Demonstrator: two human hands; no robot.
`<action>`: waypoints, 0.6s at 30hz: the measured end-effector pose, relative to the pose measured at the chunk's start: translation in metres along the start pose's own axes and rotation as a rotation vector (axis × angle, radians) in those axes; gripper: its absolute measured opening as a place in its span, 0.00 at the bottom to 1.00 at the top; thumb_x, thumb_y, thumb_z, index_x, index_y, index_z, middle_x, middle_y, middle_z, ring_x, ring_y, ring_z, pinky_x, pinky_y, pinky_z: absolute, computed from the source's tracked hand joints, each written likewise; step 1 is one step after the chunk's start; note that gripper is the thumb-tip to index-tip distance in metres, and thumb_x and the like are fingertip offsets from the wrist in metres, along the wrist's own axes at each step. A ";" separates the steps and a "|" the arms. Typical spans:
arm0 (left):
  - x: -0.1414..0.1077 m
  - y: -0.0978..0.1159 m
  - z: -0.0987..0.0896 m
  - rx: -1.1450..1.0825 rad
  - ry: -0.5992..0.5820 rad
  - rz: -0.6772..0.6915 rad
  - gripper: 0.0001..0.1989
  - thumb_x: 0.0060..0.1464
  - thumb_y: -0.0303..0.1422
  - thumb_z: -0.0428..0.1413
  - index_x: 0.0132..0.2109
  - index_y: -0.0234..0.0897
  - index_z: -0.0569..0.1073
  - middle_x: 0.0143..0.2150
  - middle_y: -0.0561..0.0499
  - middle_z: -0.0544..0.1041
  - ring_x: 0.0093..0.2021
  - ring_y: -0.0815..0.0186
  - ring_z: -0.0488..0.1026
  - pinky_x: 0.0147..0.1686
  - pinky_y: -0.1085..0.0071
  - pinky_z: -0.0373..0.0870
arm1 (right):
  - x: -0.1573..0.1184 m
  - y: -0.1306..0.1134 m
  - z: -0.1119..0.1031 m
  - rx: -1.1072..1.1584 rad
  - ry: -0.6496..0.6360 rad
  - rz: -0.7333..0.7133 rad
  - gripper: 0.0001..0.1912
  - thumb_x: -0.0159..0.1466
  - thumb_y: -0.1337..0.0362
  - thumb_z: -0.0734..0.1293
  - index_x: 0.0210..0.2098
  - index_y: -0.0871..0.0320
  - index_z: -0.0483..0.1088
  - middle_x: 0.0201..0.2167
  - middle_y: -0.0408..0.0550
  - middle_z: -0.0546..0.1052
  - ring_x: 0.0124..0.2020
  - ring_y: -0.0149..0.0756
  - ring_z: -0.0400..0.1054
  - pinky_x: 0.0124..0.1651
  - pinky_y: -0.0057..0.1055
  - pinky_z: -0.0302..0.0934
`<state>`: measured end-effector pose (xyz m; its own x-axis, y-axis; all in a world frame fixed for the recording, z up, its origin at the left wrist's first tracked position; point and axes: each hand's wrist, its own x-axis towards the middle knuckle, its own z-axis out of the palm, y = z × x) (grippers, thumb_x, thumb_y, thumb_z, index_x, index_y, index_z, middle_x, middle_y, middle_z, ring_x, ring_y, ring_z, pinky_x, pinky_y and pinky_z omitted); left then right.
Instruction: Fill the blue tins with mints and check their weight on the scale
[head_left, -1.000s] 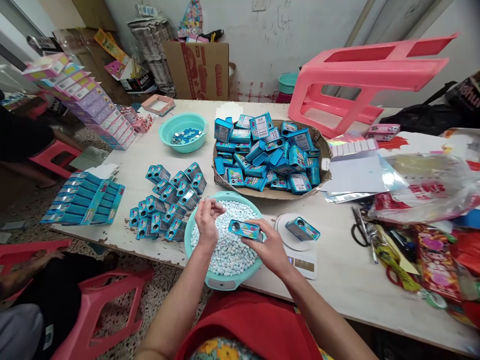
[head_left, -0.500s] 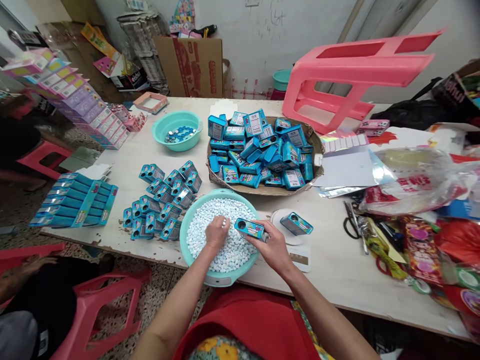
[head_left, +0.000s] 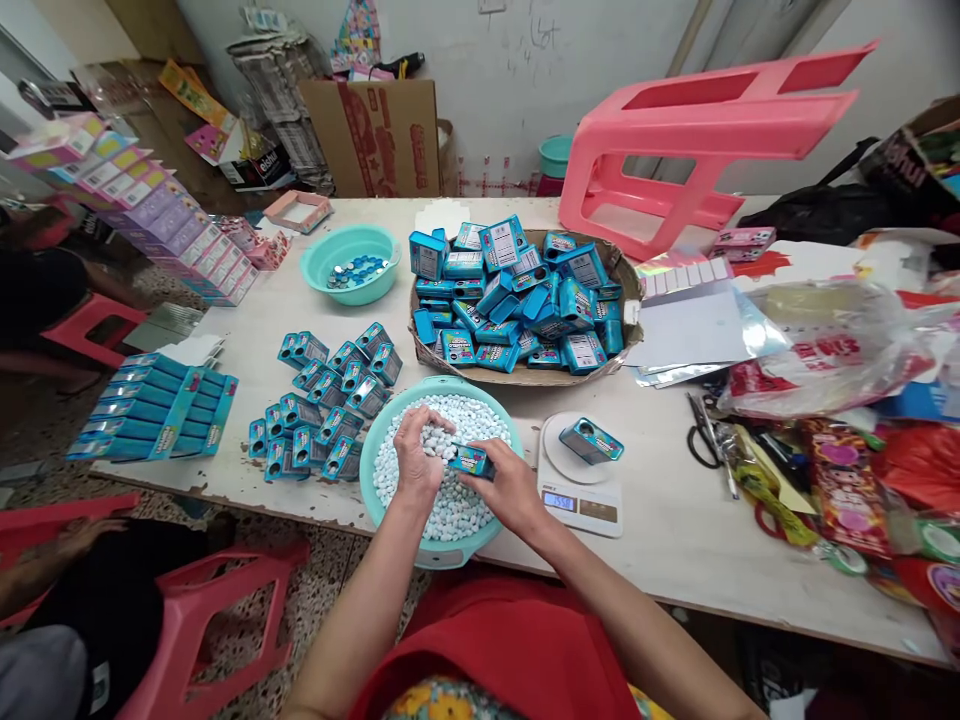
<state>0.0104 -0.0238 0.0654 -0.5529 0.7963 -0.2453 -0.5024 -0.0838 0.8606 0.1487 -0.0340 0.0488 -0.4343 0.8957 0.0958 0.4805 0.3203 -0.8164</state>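
Note:
My left hand point(head_left: 420, 455) is cupped round a heap of small white candies point(head_left: 437, 440) above a turquoise basin point(head_left: 367, 480) full of the same candies. My right hand point(head_left: 510, 482) grips a small blue tin point(head_left: 472, 461), tilted with its holed end against the candies in my left palm. To the right, another blue tin point(head_left: 592, 440) lies on the white kitchen scale point(head_left: 583, 505), whose display is lit. Left of the basin, several tins point(head_left: 326, 385) stand in groups with dark round openings in their tops.
Behind the basin, a low cardboard box point(head_left: 510, 376) is heaped with blue tins. A second turquoise basin point(head_left: 315, 275) holds small round discs. Scissors point(head_left: 703, 435) and plastic bags point(head_left: 817, 360) lie to the right, and a pink stool point(head_left: 675, 150) rests on the table's back.
My left hand has risen from the candies with a handful. My right hand has brought the tin left and down to meet it, uncovering the scale's display.

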 end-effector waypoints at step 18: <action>-0.005 0.005 0.011 0.067 0.002 0.084 0.13 0.49 0.38 0.59 0.26 0.34 0.66 0.24 0.56 0.65 0.21 0.74 0.63 0.24 0.75 0.66 | 0.006 -0.013 -0.013 0.017 0.034 -0.032 0.17 0.54 0.66 0.70 0.44 0.55 0.69 0.38 0.47 0.73 0.42 0.42 0.67 0.44 0.35 0.61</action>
<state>0.0178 -0.0221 0.0758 -0.5925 0.7871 -0.1718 -0.4087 -0.1099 0.9060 0.1499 -0.0287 0.0671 -0.4230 0.8951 0.1412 0.4533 0.3440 -0.8223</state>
